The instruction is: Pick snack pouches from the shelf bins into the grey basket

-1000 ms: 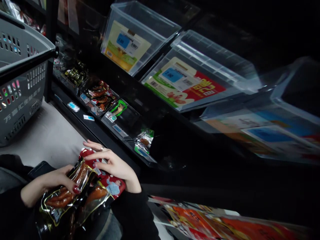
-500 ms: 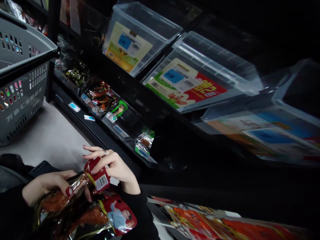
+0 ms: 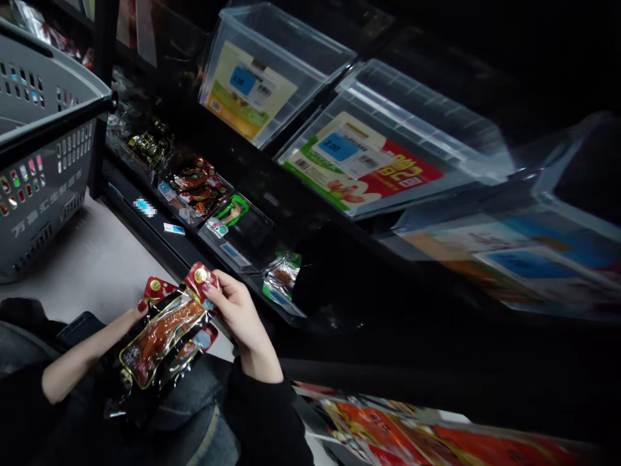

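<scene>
My right hand (image 3: pixel 240 307) pinches the red top of a vacuum-packed meat leg (image 3: pixel 165 327), thumb in front. The pack has a black back, a gold-edged clear window and brown glazed meat inside. Under and beside it are more packs of the same kind, one red header (image 3: pixel 158 288) showing at the upper left and another (image 3: pixel 207 338) at the lower right. My left hand (image 3: pixel 127 318) is closed on the packs' left side; its thumb shows in front while the other fingers are hidden behind them. The bundle hangs above my lap.
A grey shopping basket (image 3: pixel 48 175) stands at the left. On the dark low shelf sit shallow trays with similar meat packs (image 3: pixel 196 188) and a silver-green pack (image 3: pixel 284 275). Above are clear plastic bins (image 3: pixel 427 123) with price labels. Red-orange packages (image 3: pixel 378 427) lie at the lower right.
The packs have turned, so the top one now shows its window and front rather than its barcode. My right hand has shifted from spread fingers over the header to a pinch at its right edge.
</scene>
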A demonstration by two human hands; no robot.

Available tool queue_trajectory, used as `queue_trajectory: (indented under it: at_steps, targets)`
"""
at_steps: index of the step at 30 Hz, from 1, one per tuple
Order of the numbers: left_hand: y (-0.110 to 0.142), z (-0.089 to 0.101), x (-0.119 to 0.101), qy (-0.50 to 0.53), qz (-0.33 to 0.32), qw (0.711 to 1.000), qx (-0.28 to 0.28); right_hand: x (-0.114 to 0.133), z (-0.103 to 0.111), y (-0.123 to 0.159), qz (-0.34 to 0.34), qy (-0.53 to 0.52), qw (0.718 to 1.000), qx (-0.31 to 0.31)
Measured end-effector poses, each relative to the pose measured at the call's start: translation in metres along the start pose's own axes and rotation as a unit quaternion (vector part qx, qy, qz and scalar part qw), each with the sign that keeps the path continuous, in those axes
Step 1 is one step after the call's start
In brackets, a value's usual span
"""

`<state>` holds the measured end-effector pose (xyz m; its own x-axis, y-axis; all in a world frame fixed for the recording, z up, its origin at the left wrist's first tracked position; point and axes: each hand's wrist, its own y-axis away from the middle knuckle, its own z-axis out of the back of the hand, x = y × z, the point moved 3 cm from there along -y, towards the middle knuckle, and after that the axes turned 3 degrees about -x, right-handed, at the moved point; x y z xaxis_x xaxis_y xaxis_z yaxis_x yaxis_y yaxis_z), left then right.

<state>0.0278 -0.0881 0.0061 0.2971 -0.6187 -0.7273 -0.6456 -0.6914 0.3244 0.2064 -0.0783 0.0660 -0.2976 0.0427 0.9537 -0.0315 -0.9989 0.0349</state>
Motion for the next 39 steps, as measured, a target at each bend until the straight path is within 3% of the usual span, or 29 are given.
queue_trajectory:
  at_steps: [4, 8, 11, 14, 15, 16, 19, 21, 27, 30, 33, 36, 39]
  targets:
    - [-0.003, 0.000, 0.001, -0.046, 0.003, 0.999, 0.017, -0.006, -0.006, -0.004, -0.055, 0.001, 0.998, 0.042]
    - [-0.003, -0.002, 0.005, -0.054, 0.029, 0.998, 0.030, -0.009, -0.013, -0.005, -0.098, -0.014, 0.995, 0.026]
    - [-0.003, -0.003, 0.003, -0.063, 0.005, 0.998, -0.004, -0.011, -0.010, -0.006, -0.081, 0.001, 0.996, -0.040]
    - [-0.002, -0.002, -0.003, -0.102, -0.048, 0.992, -0.062, -0.014, -0.002, -0.007, -0.051, 0.033, 0.987, -0.148]
    - [-0.001, -0.001, -0.004, -0.111, -0.065, 0.988, -0.082, -0.017, -0.002, -0.007, -0.059, 0.034, 0.986, -0.154]
    - [0.000, 0.000, -0.006, -0.113, -0.082, 0.985, -0.100, -0.020, -0.005, -0.007, -0.077, 0.024, 0.988, -0.130]
    - [0.001, 0.004, -0.009, -0.104, -0.119, 0.978, -0.139, -0.025, -0.025, -0.005, -0.122, -0.038, 0.990, 0.050]
    - [0.001, 0.007, -0.009, -0.106, -0.128, 0.974, -0.151, -0.024, -0.038, -0.004, -0.099, -0.067, 0.988, 0.101]
    - [0.001, 0.015, -0.011, -0.068, -0.166, 0.965, -0.192, -0.022, -0.050, -0.004, -0.061, -0.099, 0.993, -0.001]
    - [0.002, 0.018, -0.016, -0.012, -0.163, 0.962, -0.218, -0.021, -0.042, -0.005, -0.042, -0.090, 0.994, -0.040]
    - [0.002, 0.019, -0.019, 0.022, -0.144, 0.967, -0.210, -0.019, -0.028, -0.006, -0.033, -0.128, 0.988, -0.081]
    - [0.002, 0.022, -0.021, 0.013, -0.151, 0.962, -0.228, -0.015, -0.015, -0.007, -0.020, -0.164, 0.978, -0.127]
    - [-0.001, 0.023, -0.018, -0.029, -0.148, 0.959, -0.240, -0.012, -0.011, -0.008, -0.018, -0.186, 0.975, -0.120]
